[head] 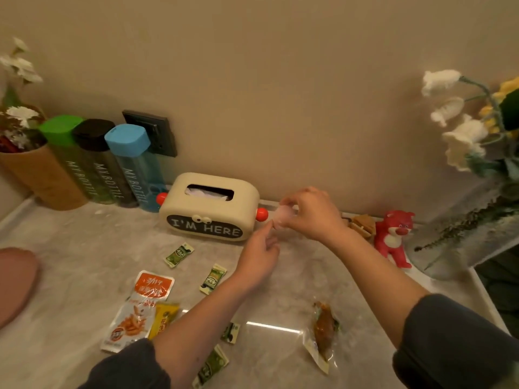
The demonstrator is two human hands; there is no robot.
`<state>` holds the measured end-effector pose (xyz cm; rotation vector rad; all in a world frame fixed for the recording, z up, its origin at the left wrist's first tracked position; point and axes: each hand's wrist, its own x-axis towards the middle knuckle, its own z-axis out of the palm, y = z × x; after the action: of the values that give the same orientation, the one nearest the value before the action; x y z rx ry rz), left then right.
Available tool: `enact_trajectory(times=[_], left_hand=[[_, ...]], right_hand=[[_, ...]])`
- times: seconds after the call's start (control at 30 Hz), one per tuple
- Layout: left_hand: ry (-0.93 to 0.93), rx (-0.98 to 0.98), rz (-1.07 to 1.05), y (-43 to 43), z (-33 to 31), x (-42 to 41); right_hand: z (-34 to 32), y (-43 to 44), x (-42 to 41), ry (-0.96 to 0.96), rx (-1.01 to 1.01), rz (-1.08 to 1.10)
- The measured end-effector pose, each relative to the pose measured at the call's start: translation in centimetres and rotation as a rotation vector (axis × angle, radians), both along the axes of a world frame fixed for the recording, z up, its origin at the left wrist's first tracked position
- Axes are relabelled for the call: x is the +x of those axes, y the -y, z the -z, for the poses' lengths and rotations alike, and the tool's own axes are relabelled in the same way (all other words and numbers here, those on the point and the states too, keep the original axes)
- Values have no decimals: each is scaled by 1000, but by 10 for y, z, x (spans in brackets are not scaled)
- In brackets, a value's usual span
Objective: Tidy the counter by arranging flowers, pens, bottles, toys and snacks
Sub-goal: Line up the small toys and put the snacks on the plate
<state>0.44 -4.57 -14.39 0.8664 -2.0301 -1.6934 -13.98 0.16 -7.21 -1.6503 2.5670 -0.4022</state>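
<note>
At the far left edge a pink oval object (14, 284) is seen on the marble counter (84, 248). Against the wall a brown tube (42, 175) of white flowers (21, 113) is stood beside three bottles in a touching row, capped green (60, 130), black (92, 134) and blue (127, 140). A cream tissue box (209, 206) is set just right of them. In front, snacks are scattered: an orange-and-white packet (137, 310), a yellow packet (164, 318) touching it, green sachets (212, 277) and a clear packet (324, 335) of brown snack. Right of the box a small pale pink thing (282, 217) is pinched by the curled fingers of the right hand (309, 214). The left hand (258, 259) is raised to its lower edge, and whether it is gripped there cannot be told. A red bear toy (393, 237) is stood near a clear vase (455, 234) of crocheted flowers (460, 136).
</note>
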Motion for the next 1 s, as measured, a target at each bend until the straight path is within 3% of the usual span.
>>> enact_trajectory(times=[0.27,0.5,0.9,1.0], left_hand=[[65,111,4,7,12,-18],[89,231,-126,12,11,-24],[124,232,-107,3,2,-18],[134,240,-112,-1,-3,-12]], right_hand=[[22,15,-7,-86,48,-5],[31,21,-9,-120,14,13],[36,14,-8,-200,34,43],[29,6,-4,-136,-46,60]])
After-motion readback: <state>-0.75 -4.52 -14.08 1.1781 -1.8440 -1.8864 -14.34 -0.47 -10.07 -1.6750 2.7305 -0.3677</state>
